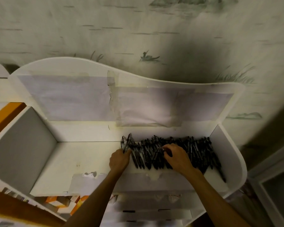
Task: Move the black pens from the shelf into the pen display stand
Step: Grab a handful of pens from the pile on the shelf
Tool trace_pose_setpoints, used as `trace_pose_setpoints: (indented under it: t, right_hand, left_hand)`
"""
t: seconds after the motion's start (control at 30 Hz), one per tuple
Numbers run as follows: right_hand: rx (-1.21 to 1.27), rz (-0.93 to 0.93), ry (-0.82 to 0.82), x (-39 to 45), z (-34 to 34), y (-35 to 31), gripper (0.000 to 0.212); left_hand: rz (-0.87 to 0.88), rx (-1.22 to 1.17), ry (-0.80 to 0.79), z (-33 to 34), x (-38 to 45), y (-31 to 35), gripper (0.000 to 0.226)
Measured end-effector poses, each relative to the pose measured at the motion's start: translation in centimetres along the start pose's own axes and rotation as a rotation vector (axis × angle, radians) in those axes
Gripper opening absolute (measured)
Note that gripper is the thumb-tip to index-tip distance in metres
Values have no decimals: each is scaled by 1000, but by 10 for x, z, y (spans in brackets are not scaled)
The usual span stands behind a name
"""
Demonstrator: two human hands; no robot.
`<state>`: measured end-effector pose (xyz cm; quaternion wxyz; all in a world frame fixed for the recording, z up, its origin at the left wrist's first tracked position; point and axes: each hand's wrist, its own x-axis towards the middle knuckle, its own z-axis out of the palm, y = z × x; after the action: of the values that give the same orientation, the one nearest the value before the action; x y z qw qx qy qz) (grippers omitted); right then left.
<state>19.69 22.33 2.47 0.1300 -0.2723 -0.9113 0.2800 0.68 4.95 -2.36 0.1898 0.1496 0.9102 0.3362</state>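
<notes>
on the white shelf (92, 158), right half, we see the black pens (197, 151) heaped. our left hand (119, 159) has its grip around a few pens; the right hand (177, 157) curls into the pile (holding any? we cannot tell).

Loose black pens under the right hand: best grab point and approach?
Judgement: take the black pens across their mid-barrels, coming from above and the near side. They lie flat, roughly parallel, with their ends towards the white shelf's back wall, so fingers can rake several together. The right hand is already curled onto the pile; the left hand holds a few pens upright.
</notes>
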Motion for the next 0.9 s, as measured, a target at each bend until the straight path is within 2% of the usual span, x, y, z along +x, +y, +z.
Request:
trace_pose_setpoints:
  t: [0.2,0.4,0.67,0.8,0.9]
  right_hand:
    - [8,-9,-11,1,2,0,25]
    - [-5,-12,-1,3,4,1,24]
    - [-21,-34,32,2,6,1,23]
    - [-36,-40,44,0,4,2,24]
    - [-36,-35,49,0,3,4,23]
  left_hand:
    - [30,91,38,1,-5,0,37]
    - [31,112,-14,2,-9,5,46]
    - [59,204,13,2,-7,11,37]
    - [16,193,40,5,-7,9,43]
    - [16,153,41,6,-5,7,36]
